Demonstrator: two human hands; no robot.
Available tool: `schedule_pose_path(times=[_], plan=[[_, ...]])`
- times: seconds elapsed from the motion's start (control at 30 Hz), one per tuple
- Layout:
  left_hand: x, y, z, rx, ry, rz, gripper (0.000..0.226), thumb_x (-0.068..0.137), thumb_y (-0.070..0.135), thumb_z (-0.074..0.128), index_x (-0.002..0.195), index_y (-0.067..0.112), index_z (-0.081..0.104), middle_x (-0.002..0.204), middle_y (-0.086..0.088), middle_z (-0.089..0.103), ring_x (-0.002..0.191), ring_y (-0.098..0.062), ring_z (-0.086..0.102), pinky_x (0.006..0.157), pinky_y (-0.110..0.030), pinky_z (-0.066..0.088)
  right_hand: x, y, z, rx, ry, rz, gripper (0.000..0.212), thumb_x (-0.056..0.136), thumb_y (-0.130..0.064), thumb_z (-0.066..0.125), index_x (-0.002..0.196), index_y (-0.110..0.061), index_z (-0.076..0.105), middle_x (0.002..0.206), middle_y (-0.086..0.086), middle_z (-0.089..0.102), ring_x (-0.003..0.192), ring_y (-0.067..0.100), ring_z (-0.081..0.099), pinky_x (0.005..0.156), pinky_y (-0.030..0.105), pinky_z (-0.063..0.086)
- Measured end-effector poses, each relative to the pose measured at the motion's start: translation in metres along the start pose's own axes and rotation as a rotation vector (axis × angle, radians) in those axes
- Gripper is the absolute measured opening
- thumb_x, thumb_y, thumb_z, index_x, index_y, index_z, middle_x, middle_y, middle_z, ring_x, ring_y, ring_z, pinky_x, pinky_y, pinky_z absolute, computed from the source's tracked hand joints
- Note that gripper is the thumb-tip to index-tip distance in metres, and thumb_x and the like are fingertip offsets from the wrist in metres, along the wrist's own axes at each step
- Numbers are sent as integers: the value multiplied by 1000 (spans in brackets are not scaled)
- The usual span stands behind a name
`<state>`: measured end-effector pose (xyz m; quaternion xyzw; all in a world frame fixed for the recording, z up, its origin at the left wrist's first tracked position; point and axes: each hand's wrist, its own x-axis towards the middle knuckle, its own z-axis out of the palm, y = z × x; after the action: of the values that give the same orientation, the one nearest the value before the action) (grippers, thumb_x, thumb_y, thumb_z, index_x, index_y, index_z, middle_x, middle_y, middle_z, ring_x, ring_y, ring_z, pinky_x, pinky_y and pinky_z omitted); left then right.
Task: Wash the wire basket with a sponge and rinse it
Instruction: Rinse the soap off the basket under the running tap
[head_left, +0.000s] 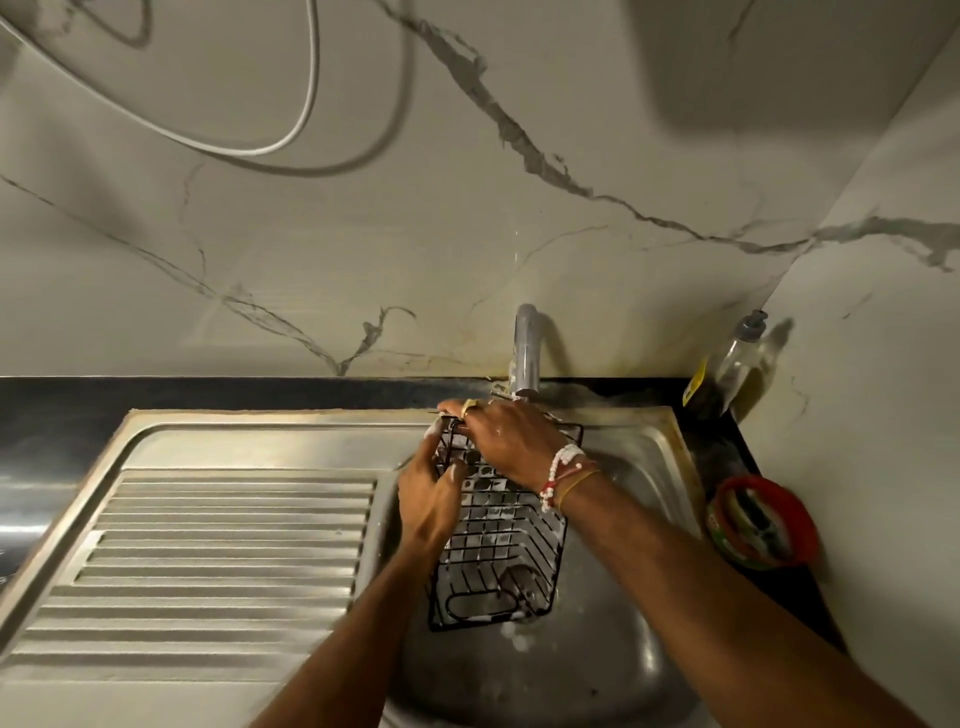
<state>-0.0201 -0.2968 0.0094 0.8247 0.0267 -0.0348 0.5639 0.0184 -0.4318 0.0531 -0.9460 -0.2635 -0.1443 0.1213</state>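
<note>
At the far left, a ribbed steel draining board (218, 561) is seen, joined to a round sink bowl (623, 649). On the marble-patterned wall above, a white cable (306, 93) is looped. Over the bowl, a black wire basket (498, 540) is held tilted, its far end raised towards the tap (527, 353) and its near end low in the bowl; white foam is spread across its wires. The basket's left side is gripped by the left hand (431, 499), with the thumb tucked inside the mesh. The far rim is covered by the right hand (506, 441), its fingers bent over the wire; whether anything is held under the palm cannot be told. Beaded and thread bracelets (561, 473) are worn on the right wrist. At the right, on the dark counter, a pump bottle (737, 364) with a yellow label is stood in the corner, and a red-rimmed tub (761, 522) is placed nearer; no writing on either can be read.
</note>
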Motion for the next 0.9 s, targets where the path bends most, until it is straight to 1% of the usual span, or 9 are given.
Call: schedule_pose_path(times=[0.1, 0.2, 0.4, 0.5, 0.6, 0.67, 0.73, 0.8, 0.9], plan=[[-1, -8, -7, -15, 26, 30, 69, 86, 61, 47, 150, 39, 40, 148, -1, 53, 132, -18, 53, 109, -51, 45, -10, 11, -2, -20, -16, -5, 37, 95, -24, 53, 131, -14, 55, 108, 13, 70, 87, 30, 70, 69, 39, 57], [3, -14, -13, -49, 26, 20, 62, 90, 46, 52, 151, 38, 39, 151, 0, 50, 135, -19, 50, 109, -53, 45, -24, 24, -2, -69, -102, 79, 44, 97, -31, 46, 138, -15, 46, 125, 12, 62, 99, 32, 67, 76, 43, 58], [1, -13, -5, -91, 37, -44, 67, 87, 52, 50, 151, 32, 40, 148, -3, 54, 131, -20, 54, 108, -52, 47, -11, 0, -6, -84, -62, 54, 54, 91, 1, 42, 143, -13, 38, 137, 9, 54, 114, 25, 60, 90, 35, 50], [-1, -13, -7, -145, 46, -76, 65, 85, 50, 53, 147, 32, 45, 140, -6, 61, 123, -22, 60, 101, -50, 52, -11, 11, -6, -81, -148, 68, 54, 95, -1, 41, 145, -21, 35, 133, 8, 57, 107, 25, 63, 83, 36, 53], [3, -19, -13, -235, 28, -122, 42, 98, 27, 53, 140, 28, 55, 131, -6, 66, 113, -17, 63, 96, -42, 54, -20, 36, -5, -54, -227, 181, 50, 96, -7, 44, 141, -27, 39, 122, 11, 64, 90, 22, 69, 71, 32, 57], [7, -25, -16, -282, -11, -149, 41, 100, 12, 51, 122, 43, 66, 123, -3, 70, 112, -17, 66, 98, -45, 54, -27, 49, -2, 126, -229, 316, 47, 93, -12, 51, 137, -28, 46, 119, 11, 65, 76, 14, 68, 63, 23, 54], [12, -27, -15, -349, -66, -181, 53, 98, 5, 50, 101, 52, 74, 112, -1, 75, 108, -17, 69, 91, -36, 55, -38, 55, 5, 505, -164, 468, 49, 89, -22, 61, 136, -28, 48, 131, 7, 58, 97, 15, 65, 81, 26, 53], [13, -24, -11, -429, -114, -205, 51, 96, -3, 46, 94, 38, 77, 96, 5, 78, 94, -8, 73, 78, -22, 55, -52, 52, 7, 924, -115, 609, 62, 79, -38, 69, 136, -35, 46, 144, 1, 45, 127, 16, 46, 103, 39, 41], [13, -21, -4, -497, -153, -266, 43, 93, -9, 40, 103, 26, 64, 97, 5, 76, 95, -10, 69, 95, -34, 51, -72, 50, 7, 1183, -110, 661, 73, 70, -52, 73, 135, -43, 41, 149, -2, 34, 133, 19, 36, 103, 51, 39]])
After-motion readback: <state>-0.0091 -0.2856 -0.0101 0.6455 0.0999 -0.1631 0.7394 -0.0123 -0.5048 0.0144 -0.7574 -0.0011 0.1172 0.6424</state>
